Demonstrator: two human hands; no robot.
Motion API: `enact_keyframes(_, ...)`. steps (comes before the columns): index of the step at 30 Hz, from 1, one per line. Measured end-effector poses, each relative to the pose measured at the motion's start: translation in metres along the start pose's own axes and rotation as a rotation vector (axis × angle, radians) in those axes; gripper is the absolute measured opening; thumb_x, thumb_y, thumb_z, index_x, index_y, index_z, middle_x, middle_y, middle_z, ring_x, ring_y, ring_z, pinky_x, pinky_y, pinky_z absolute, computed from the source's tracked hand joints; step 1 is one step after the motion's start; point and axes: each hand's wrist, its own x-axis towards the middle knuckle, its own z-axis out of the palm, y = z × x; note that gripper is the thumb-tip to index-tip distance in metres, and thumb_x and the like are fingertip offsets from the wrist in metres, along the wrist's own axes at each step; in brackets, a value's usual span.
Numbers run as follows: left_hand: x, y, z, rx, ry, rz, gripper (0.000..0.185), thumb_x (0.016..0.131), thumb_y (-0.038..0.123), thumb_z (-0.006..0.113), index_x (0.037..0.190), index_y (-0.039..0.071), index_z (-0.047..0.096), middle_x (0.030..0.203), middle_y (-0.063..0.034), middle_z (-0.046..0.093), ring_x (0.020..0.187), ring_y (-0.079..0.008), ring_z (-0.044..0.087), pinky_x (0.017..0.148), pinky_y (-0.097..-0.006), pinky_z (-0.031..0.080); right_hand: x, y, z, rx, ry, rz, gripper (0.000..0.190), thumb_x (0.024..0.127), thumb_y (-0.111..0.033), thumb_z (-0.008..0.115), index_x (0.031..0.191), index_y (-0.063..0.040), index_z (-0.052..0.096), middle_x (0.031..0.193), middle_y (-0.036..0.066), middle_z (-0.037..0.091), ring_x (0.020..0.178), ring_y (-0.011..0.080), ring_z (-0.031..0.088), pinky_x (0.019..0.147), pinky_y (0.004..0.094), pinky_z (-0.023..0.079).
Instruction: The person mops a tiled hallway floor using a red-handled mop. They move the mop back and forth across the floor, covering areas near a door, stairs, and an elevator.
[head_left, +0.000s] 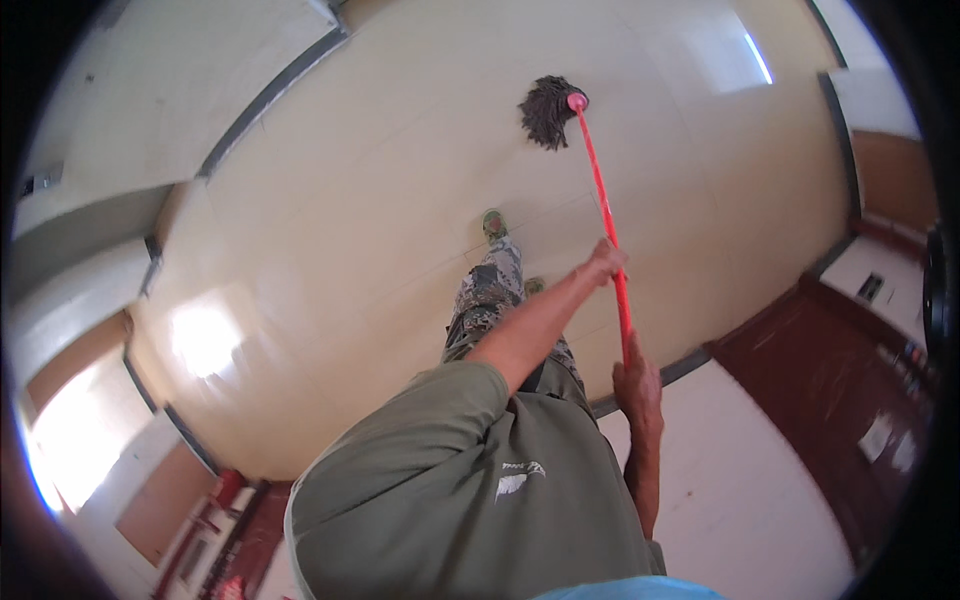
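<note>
A string mop stretches away in front of me, its dark grey head (550, 112) spread on the beige tiled floor (390, 187). A round pink socket (577, 102) joins the strands to a long red handle (598, 180). My left hand (606, 261) wraps around the middle of this handle, with the arm reaching across my body. Lower down, close to the handle's near end, my right hand (637, 379) grips it too. The tip of the handle is hidden by that hand.
My shoe (493, 225) stands on the floor left of the handle. White walls with dark skirting (270, 97) bound the room. A dark red door (817, 397) is at the right. Bright light enters through an opening (86, 427) at the left and reflects off the floor.
</note>
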Motion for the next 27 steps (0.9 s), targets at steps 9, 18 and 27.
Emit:
enact_keyframes(9, -0.032, 0.049, 0.020, -0.425, -0.007, -0.003, 0.037, 0.081, 0.008, 0.056, 0.108, -0.005, 0.035, 0.087, -0.0153, 0.048, 0.067, -0.0342, 0.064, 0.045, -0.0516, 0.059, 0.046, -0.005, -0.154, -0.098, -0.275, -0.228, 0.074, 0.075, -0.004, 0.062, 0.145, -0.013, 0.040, 0.092, 0.031, 0.062, 0.083, 0.0446, 0.063, 0.072, 0.0472, 0.049)
enact_keyframes(18, -0.004, 0.056, -0.180, -0.759, 0.512, 0.120, 0.031, 0.083, 0.004, 0.055, 0.111, 0.007, 0.041, 0.095, -0.0123, 0.047, 0.072, -0.0303, 0.058, 0.054, -0.0524, 0.059, 0.189, -0.107, -0.074, -0.121, -0.596, -0.526, 0.066, 0.081, -0.016, 0.053, 0.146, -0.017, 0.038, 0.103, 0.027, 0.063, 0.092, 0.0444, 0.061, 0.082, 0.0498, 0.048)
enact_keyframes(27, 0.050, 0.113, -0.223, -0.943, 0.746, 0.038, 0.023, 0.084, -0.003, 0.049, 0.106, 0.005, 0.047, 0.091, -0.0160, 0.048, 0.074, -0.0287, 0.051, 0.062, -0.0519, 0.053, 0.304, -0.135, -0.085, -0.182, -0.305, -1.007, 0.031, 0.086, -0.017, 0.052, 0.115, -0.011, 0.057, 0.083, 0.019, 0.067, 0.079, 0.0405, 0.065, 0.069, 0.0539, 0.049)
